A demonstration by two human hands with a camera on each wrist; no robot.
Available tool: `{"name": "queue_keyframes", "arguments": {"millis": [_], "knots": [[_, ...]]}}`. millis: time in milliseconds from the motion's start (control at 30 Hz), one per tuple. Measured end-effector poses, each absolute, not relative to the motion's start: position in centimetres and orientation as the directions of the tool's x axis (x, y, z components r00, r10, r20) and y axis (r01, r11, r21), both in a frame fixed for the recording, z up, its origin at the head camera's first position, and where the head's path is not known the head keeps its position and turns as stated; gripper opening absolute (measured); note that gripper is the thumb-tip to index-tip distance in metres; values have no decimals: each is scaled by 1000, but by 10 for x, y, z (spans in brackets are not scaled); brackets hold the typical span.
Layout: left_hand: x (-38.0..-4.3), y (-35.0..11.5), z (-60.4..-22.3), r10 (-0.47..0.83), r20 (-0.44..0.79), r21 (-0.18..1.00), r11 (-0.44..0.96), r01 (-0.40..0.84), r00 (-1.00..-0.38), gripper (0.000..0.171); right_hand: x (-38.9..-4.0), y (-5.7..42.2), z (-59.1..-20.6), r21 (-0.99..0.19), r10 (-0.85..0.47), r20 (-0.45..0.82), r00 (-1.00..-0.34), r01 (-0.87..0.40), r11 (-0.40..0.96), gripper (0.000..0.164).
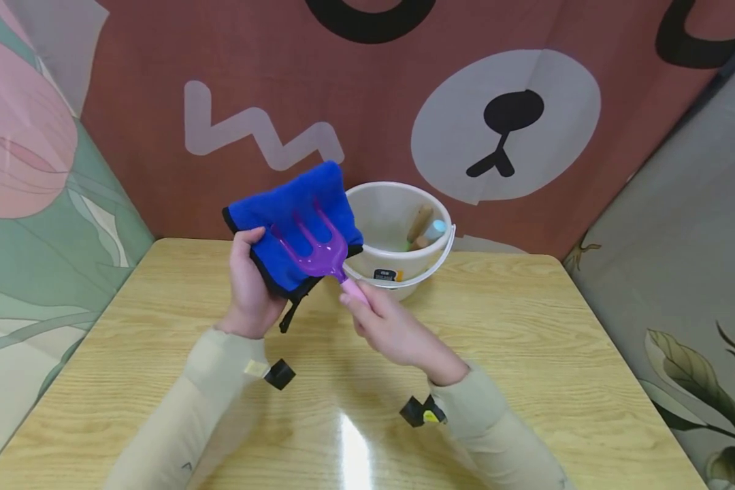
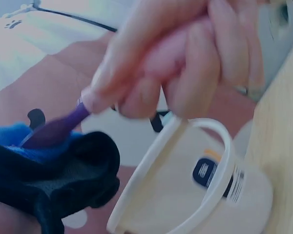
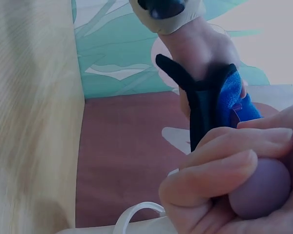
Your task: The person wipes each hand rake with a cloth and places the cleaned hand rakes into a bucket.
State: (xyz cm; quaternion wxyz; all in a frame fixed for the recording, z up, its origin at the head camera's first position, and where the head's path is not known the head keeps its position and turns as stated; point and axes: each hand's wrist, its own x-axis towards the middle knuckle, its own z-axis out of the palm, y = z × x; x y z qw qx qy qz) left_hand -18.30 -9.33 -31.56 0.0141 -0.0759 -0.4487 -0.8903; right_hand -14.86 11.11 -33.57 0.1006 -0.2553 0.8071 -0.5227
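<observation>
My left hand (image 1: 251,286) holds up a blue cloth (image 1: 251,221) with black edging and a black loop, thumb on its front, the other fingers hidden behind. In my right hand (image 1: 392,323) is a small garden fork with a purple three-pronged head (image 1: 324,257) and a pink handle (image 1: 356,291). Its prongs lie against the face of the cloth in the head view. In the right wrist view, fingers curl round the rounded end of the handle (image 3: 261,187). The left wrist view has the purple neck (image 2: 71,122) meeting the blue cloth.
Behind my right hand, a white bucket (image 1: 367,262) with a white handle stands at the back of the wooden table (image 1: 502,327). Inside are brown-handled pieces (image 1: 420,221) and a light blue one (image 1: 436,229). A printed bear curtain (image 1: 269,61) hangs directly behind the table.
</observation>
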Motion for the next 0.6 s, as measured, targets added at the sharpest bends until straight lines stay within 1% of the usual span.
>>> {"name": "queue_keyframes", "arguments": {"millis": [100,200,300,367,500,600], "knots": [[-185,-97,-313,23,157,805,-582,115,-987,44,-149,111,-336,-889,-534,116,-838,-327,319,31],[-185,-100,-310,-4,172,812,-566,144,-985,36,-148,111,-336,-896,-543,108,-833,-318,310,30],[-183,-103,-308,-23,206,825,-533,186,-978,33,-147,110,-336,-901,-543,100,-834,-307,305,31],[-182,-104,-307,-39,232,835,-505,219,-972,35,-146,109,-335,-903,-545,97,-833,-304,304,32],[-179,-106,-306,-35,299,836,-472,280,-954,45,-146,110,-334,-899,-554,94,-827,-310,309,32],[-177,-108,-306,0,361,835,-445,323,-932,52,-145,111,-332,-898,-562,92,-822,-312,311,31]]}}
